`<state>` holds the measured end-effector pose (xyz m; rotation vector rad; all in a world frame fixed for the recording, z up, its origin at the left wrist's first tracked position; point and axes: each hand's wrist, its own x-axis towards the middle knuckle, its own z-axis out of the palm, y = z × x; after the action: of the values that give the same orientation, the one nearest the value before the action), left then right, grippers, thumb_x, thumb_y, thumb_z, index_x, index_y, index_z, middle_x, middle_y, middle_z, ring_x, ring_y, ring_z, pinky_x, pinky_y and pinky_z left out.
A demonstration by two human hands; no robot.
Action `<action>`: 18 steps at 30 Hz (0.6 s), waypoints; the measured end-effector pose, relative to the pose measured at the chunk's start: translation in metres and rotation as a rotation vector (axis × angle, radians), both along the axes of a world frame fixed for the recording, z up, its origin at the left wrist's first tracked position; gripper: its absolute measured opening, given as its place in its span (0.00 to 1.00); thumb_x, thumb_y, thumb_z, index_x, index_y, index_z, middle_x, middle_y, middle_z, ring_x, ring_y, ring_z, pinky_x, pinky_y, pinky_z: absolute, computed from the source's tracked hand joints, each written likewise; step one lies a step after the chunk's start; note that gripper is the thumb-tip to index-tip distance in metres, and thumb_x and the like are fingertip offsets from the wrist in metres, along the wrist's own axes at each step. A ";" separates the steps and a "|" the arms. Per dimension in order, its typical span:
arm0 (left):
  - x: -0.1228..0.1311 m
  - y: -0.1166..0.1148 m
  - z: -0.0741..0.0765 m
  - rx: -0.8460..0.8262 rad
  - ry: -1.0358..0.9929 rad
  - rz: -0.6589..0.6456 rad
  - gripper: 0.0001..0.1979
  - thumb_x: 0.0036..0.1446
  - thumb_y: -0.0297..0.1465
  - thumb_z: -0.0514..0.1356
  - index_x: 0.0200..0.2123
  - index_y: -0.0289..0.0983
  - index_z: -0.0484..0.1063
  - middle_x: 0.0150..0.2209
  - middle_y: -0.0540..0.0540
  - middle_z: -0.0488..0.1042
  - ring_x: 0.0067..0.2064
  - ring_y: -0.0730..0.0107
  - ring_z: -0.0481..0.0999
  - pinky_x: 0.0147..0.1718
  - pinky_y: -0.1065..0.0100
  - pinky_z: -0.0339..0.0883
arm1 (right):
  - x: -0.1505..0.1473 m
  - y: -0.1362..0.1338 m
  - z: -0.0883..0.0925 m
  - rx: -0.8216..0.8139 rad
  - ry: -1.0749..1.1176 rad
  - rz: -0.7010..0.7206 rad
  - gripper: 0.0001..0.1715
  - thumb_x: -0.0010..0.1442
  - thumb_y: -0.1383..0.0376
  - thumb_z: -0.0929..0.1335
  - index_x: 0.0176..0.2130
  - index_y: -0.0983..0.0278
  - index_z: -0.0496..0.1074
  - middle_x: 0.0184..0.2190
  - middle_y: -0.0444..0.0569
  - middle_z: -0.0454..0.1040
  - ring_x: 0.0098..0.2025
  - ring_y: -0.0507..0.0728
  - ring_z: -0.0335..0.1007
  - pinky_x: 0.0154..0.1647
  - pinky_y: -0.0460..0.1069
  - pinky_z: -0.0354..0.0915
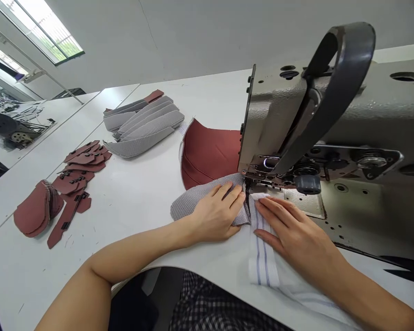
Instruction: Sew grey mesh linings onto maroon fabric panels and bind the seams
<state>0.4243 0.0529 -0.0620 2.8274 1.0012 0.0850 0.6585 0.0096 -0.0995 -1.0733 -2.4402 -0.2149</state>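
Note:
A grey mesh fabric piece (189, 201) lies on the table up against the needle area of a sewing machine (276, 105). My left hand (219, 209) rests flat on that piece, fingers stretched towards the presser foot. Right of the needle, a white elastic band (262, 257) with blue stripes runs up to the foot. My right hand (290, 225) lies over its upper end, fingers extended and pressing it down. Behind the grey piece, a dark red panel (210, 154) curves up from the table. The stitching point is partly hidden by the machine head.
A stack of grey mesh pieces (148, 122) lies at the back. Red strap pieces with black buckles (76, 174) and rounded red pieces (32, 211) are on the left. Black scissors (405, 266) lie at the right edge. Another machine (10, 126) stands far left.

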 end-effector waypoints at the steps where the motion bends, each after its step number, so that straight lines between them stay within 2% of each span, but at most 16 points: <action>1: -0.002 0.002 0.002 -0.041 -0.054 -0.001 0.30 0.64 0.40 0.57 0.64 0.27 0.65 0.66 0.31 0.66 0.66 0.44 0.65 0.63 0.46 0.63 | 0.000 -0.002 -0.002 -0.017 0.002 -0.015 0.27 0.70 0.61 0.66 0.62 0.76 0.67 0.56 0.64 0.72 0.60 0.69 0.65 0.60 0.62 0.64; 3: -0.006 0.007 0.007 -0.184 -0.229 0.074 0.23 0.66 0.36 0.54 0.60 0.32 0.70 0.61 0.37 0.73 0.63 0.53 0.71 0.62 0.51 0.65 | -0.002 -0.005 -0.004 -0.044 -0.014 -0.042 0.29 0.71 0.59 0.64 0.64 0.74 0.65 0.60 0.63 0.70 0.63 0.69 0.62 0.61 0.63 0.62; 5: -0.009 0.010 0.015 -0.401 -0.450 0.238 0.20 0.68 0.33 0.50 0.57 0.35 0.73 0.58 0.42 0.76 0.60 0.60 0.74 0.63 0.56 0.66 | -0.005 -0.004 -0.004 -0.079 -0.027 -0.066 0.29 0.71 0.57 0.64 0.64 0.71 0.65 0.63 0.62 0.67 0.64 0.70 0.60 0.60 0.64 0.62; 7: -0.012 0.013 0.021 -0.613 -0.631 0.375 0.21 0.70 0.32 0.47 0.57 0.36 0.74 0.59 0.45 0.76 0.60 0.63 0.74 0.64 0.59 0.64 | -0.010 0.000 -0.001 -0.153 -0.017 -0.092 0.28 0.69 0.54 0.66 0.61 0.67 0.68 0.65 0.59 0.66 0.63 0.70 0.61 0.56 0.64 0.64; 9: -0.013 0.015 0.025 -0.745 -0.713 0.417 0.21 0.70 0.32 0.48 0.57 0.37 0.74 0.59 0.46 0.75 0.61 0.61 0.73 0.64 0.59 0.63 | -0.015 0.006 0.003 -0.237 0.011 -0.118 0.28 0.66 0.52 0.68 0.60 0.63 0.70 0.65 0.57 0.66 0.60 0.70 0.62 0.54 0.64 0.65; 14: -0.012 0.020 0.027 -0.779 -0.735 0.416 0.19 0.68 0.32 0.50 0.54 0.36 0.76 0.57 0.46 0.77 0.61 0.59 0.72 0.65 0.60 0.62 | -0.022 0.016 0.011 -0.354 0.075 -0.150 0.32 0.61 0.51 0.70 0.61 0.60 0.70 0.61 0.55 0.69 0.58 0.71 0.60 0.56 0.66 0.61; 18: -0.008 0.026 0.036 -0.767 -0.706 0.406 0.19 0.69 0.32 0.50 0.54 0.37 0.77 0.56 0.46 0.78 0.61 0.60 0.73 0.64 0.61 0.62 | -0.024 0.017 0.012 -0.398 0.087 -0.136 0.31 0.59 0.51 0.71 0.58 0.60 0.72 0.63 0.52 0.67 0.60 0.70 0.58 0.57 0.65 0.59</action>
<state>0.4162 0.0787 -0.0265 1.6811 1.0841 0.5576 0.6348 0.0271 -0.0871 -1.3838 -2.3888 0.2825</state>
